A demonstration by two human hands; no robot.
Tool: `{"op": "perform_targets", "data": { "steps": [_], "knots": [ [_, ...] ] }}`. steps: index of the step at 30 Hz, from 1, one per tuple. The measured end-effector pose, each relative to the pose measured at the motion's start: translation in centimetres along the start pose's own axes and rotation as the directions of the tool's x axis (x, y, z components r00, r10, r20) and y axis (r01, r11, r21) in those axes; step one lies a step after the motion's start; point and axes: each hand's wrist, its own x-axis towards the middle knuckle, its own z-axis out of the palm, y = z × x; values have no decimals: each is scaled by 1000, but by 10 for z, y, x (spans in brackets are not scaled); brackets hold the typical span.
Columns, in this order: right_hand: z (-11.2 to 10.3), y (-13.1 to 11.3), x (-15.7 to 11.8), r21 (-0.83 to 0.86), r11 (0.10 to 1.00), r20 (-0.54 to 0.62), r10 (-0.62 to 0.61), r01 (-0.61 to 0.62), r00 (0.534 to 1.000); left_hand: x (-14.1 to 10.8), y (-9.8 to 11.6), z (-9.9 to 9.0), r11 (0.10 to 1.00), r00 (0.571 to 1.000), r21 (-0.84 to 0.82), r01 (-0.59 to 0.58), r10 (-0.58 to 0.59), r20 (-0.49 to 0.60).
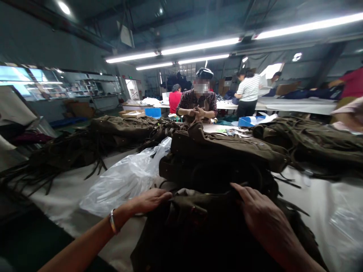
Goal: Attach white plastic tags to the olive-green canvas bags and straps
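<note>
A dark olive bag (198, 226) lies in front of me on the pale-covered table, its top edge facing away. My left hand (154, 199) grips the upper left corner of this bag, fingers pressed together on the fabric. At the upper right edge, my right hand (255, 202) rests on the bag with its fingers extended; the fingertips are partly lost in the dark cloth. Just beyond is a stack of similar bags (227, 149). A clear plastic bag (124, 181) lies crumpled beside the stack, left of it and behind my left hand.
More olive bags with dangling straps (70, 151) are piled at the left, and another pile (320, 147) is at the right. Across the table a person (198, 102) holds both hands together. Blue bins (153, 112) and other people are farther back.
</note>
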Motion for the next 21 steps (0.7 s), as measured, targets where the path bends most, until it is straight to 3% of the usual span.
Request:
{"op": "perform_targets", "data": {
  "steps": [2,5,7,10,13,15,17,18,21],
  "knots": [
    [5,-16,16,74,994,20,-85,83,996,-16,-5,-4,1000,998,-2,17,-17,53],
    [18,-35,30,216,966,109,-171,145,979,-36,0,-9,1000,1000,27,-14,14,-3],
    [26,-41,35,354,927,187,-196,120,963,-44,3,-8,993,995,84,-88,90,-29],
    [32,-38,47,629,777,310,-267,14,912,-46,1,-4,958,983,258,-123,154,-103],
    [32,-31,65,800,568,427,-310,-195,849,-39,-4,-5,919,958,388,-75,175,-229],
    [32,-34,76,818,493,430,-183,-296,884,-34,-3,-12,899,931,434,-62,209,-298],
    [31,-45,81,820,486,361,-28,-303,932,-27,4,-24,852,870,519,-69,306,-387],
    [31,-53,81,824,498,319,-15,-270,948,-24,9,-30,804,814,587,-92,400,-421],
    [26,-76,73,849,522,230,-235,-77,944,-14,23,-43,576,586,792,-202,719,-373]
  ]
}}
